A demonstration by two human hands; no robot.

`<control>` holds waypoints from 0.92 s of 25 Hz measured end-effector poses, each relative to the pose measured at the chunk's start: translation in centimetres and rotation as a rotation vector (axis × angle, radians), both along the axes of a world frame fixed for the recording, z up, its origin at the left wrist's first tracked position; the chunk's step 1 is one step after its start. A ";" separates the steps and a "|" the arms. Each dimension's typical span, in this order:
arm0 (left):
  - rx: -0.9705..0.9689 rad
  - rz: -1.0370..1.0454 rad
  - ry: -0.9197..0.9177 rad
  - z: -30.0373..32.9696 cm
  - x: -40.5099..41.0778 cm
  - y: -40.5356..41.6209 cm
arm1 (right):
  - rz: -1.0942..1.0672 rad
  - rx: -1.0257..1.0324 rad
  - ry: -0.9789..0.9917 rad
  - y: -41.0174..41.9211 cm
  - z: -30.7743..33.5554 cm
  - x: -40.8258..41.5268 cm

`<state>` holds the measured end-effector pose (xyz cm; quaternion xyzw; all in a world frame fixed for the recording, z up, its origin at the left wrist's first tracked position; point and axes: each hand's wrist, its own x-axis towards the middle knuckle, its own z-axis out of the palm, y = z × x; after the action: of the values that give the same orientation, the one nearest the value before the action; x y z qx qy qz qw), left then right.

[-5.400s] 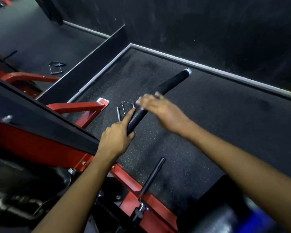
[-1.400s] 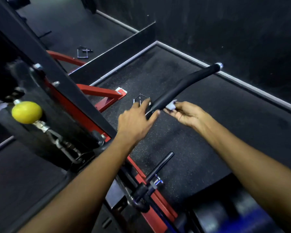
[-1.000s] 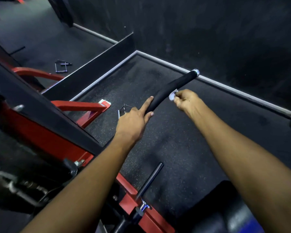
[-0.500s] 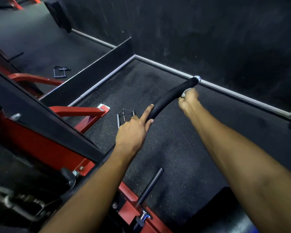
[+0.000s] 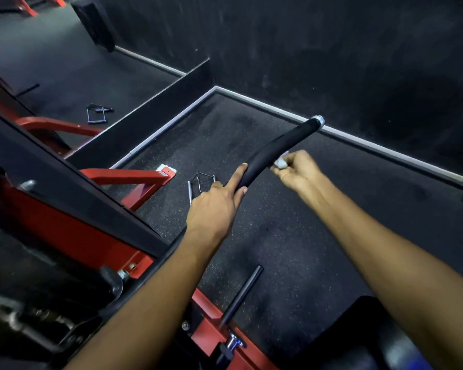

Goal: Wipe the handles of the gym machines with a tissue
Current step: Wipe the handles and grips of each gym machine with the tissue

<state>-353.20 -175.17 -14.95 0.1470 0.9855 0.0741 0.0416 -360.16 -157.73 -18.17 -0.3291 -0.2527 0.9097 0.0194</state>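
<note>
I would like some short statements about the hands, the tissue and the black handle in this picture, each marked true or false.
1. The right hand pinches a white tissue beside the black handle. True.
2. The left hand holds the tissue. False: it grips the handle's near end, index finger stretched along it.
3. The handle has a metal cap at its far end. True.
4. The machine frame is yellow. False: it is red and black.
5. A wire attachment lies on the floor. True.

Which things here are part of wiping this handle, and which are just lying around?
In the job: handle, tissue, right hand pinching it, left hand steadying the handle.

Lying about: two wire grips on the floor, short peg.
</note>
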 end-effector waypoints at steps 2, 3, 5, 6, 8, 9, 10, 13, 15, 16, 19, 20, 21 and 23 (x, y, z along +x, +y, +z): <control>-0.015 -0.006 0.004 -0.2 0.2 0.2 | -0.041 -0.025 -0.003 0.5 0.3 0.0; -0.035 -0.011 0.013 -0.4 0.3 0.3 | -0.034 -0.033 0.005 0.3 0.3 0.3; -0.071 -0.016 0.027 -0.6 0.3 0.3 | 0.058 0.008 0.026 -0.5 -0.2 1.4; -0.082 -0.015 0.020 -0.8 0.4 0.3 | 0.118 0.064 0.026 -0.8 -0.4 2.2; -0.078 -0.019 -0.019 -1.0 0.6 0.1 | 0.210 0.173 0.025 -1.0 -0.4 4.2; -0.061 -0.018 -0.049 -1.2 0.8 0.0 | 0.234 0.235 0.013 -0.9 -0.2 5.2; -0.035 -0.014 -0.083 -1.3 1.1 -0.1 | 0.254 0.335 -0.010 -0.7 0.1 6.2; 0.038 0.042 -0.156 -1.0 1.9 -0.4 | 0.287 0.722 -0.101 -0.6 0.5 8.8; 0.011 0.079 -0.139 0.2 3.7 -0.7 | 0.286 0.946 -0.139 -0.4 1.8 10.8; 0.010 0.085 -0.114 1.2 4.8 -0.6 | 0.279 1.068 -0.167 -0.1 2.9 12.0; 0.062 0.060 -0.024 5.2 7.5 0.1 | 0.288 1.344 -0.138 0.7 7.7 15.5; 0.075 0.048 0.003 6.5 8.3 0.3 | 0.312 1.409 -0.102 0.8 9.3 16.7; 0.084 0.039 0.026 7.8 9.1 0.4 | 0.332 1.474 -0.077 0.9 10.7 17.7; 0.088 0.027 0.057 11.1 11.3 0.2 | 0.351 1.616 -0.074 0.6 13.9 20.4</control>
<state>-341.93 -174.94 -3.86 0.1374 0.9840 0.1136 0.0062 -339.73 -157.09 -4.25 -0.1993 -0.8770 0.4258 0.0994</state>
